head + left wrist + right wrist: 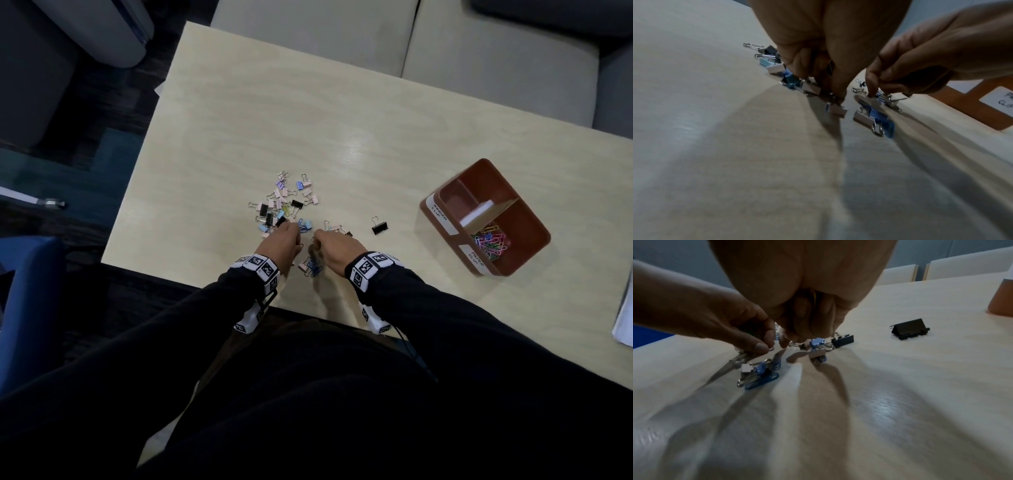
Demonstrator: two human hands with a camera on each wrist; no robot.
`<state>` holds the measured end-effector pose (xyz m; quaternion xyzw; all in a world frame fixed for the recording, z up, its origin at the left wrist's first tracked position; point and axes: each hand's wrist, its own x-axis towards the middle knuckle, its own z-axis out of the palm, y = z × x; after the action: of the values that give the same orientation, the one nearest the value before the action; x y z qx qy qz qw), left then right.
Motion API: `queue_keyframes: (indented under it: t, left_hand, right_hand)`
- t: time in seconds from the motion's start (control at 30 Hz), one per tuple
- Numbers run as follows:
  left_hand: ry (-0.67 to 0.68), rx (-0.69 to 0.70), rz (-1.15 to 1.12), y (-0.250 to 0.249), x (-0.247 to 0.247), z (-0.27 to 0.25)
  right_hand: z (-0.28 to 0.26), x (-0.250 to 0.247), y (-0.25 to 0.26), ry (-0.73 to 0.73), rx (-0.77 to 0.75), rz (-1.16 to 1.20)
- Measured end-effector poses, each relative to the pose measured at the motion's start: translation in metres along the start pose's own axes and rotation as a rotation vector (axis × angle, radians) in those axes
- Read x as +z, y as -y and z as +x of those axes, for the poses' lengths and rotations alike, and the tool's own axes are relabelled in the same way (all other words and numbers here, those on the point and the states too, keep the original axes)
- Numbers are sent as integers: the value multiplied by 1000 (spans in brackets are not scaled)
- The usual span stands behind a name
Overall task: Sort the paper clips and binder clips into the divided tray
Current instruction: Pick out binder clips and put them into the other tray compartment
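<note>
Both hands work the clip pile [284,205] at the near table edge: left hand [279,245] and right hand [337,248] each pinch clips; tray [513,260] lies well right, nearer the right hand

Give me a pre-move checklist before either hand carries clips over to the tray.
1. Left hand grips clips from the pile: ok.
2. Right hand holds something: ok; what it holds: cannot tell.
3. Binder clip compartment free of clips: ok.
4. Paper clips already in their compartment: ok.
5. Tray upright on the table: ok.
6. Lone black binder clip clear of both hands: ok.
</note>
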<state>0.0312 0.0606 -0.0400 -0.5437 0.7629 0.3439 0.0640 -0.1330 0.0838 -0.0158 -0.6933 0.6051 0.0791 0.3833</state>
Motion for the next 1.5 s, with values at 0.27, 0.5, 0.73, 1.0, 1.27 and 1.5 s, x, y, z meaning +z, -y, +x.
queue_keyframes:
  t: [0.27,0.5,0.73,1.0,1.27,1.5]
  left_hand:
    - [-8,27,-54,4,0,0]
    - [-83,-27,-100,4,-11,5]
    - [-98,-31,38,1,-12,17]
    - [-62,-1,98,1,-11,21]
    - [17,10,216,-8,-18,27]
    - [55,1,166,-8,-28,21]
  right_hand:
    - [5,20,8,-31,-24,-134]
    - [7,20,6,-17,-7,-99]
    - [2,9,2,-86,19,39]
    - [-8,6,-9,-125,64,95]
    - [-16,5,-14,-106,100,122]
    - [-25,-12,-21,-143,138,182]
